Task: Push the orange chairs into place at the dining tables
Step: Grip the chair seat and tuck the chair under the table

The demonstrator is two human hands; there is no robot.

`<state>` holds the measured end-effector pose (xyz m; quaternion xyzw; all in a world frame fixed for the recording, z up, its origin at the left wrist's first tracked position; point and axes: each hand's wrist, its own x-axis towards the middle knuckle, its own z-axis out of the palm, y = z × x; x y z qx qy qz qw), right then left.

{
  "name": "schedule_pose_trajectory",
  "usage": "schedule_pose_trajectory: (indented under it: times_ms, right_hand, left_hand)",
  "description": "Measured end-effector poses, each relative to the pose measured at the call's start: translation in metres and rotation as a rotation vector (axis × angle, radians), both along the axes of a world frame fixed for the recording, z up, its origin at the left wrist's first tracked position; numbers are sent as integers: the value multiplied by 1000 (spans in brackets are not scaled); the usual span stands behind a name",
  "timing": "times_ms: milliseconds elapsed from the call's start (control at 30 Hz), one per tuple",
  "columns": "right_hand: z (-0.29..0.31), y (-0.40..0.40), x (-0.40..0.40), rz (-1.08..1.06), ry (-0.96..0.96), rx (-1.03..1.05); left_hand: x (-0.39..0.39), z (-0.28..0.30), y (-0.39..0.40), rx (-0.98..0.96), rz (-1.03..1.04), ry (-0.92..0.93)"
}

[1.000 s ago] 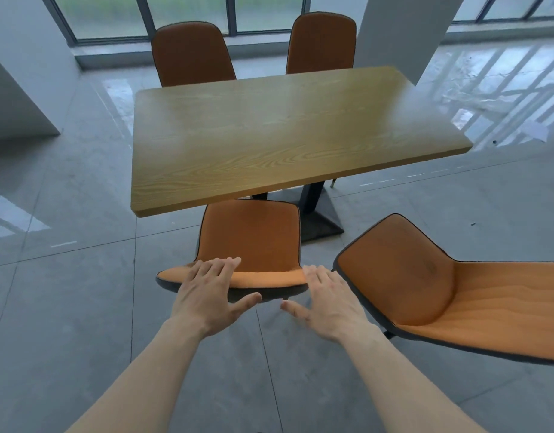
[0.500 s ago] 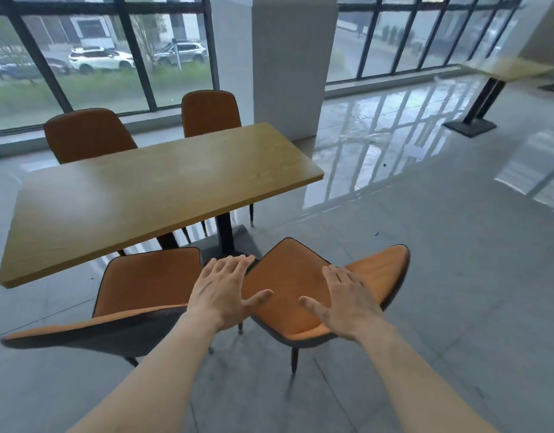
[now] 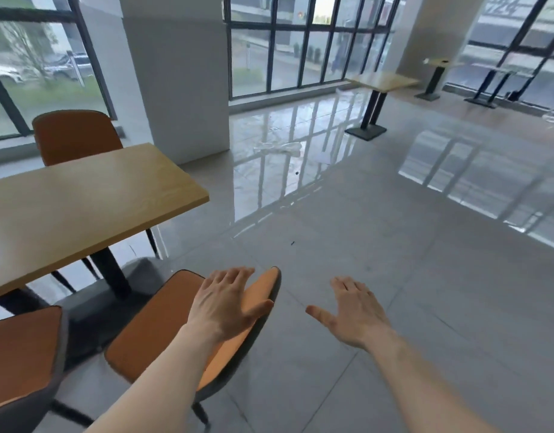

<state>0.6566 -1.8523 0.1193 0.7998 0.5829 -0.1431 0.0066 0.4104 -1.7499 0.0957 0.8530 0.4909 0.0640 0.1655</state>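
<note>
An orange chair stands askew beside the near right corner of the wooden dining table, its backrest pointing right. My left hand hovers over that backrest, fingers spread; I cannot tell whether it touches. My right hand is open above bare floor to the right of the chair, holding nothing. A second orange chair sits at the bottom left, close to the table. A third orange chair stands on the table's far side.
A white pillar rises behind the table. Glossy grey floor stretches to the right. Another wooden table on a black pedestal stands far off by the windows, with more table bases beyond it.
My view has swung right, away from the table. Both hands moved from the pushed-in left chair toward the askew right chair; my right hand now hangs past it over the floor.
</note>
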Motion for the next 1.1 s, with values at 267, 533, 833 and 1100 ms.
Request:
schedule_pose_trajectory:
  times_ms: [267,533,833,1100]
  right_hand:
    - [-1,113,62,56,11,-43]
    - [-28,211,12,393,57,-68]
    - [-69,213,-46,793,116,-115]
    - [-112,177,-20,1014,49,-233]
  left_hand:
    - [58,-22,83,-48,114,-57]
    - [1,-35,103,-52,442,22]
    - [-31,-51,4,-155,852,60]
    - [31,-104,-65,-252,967,34]
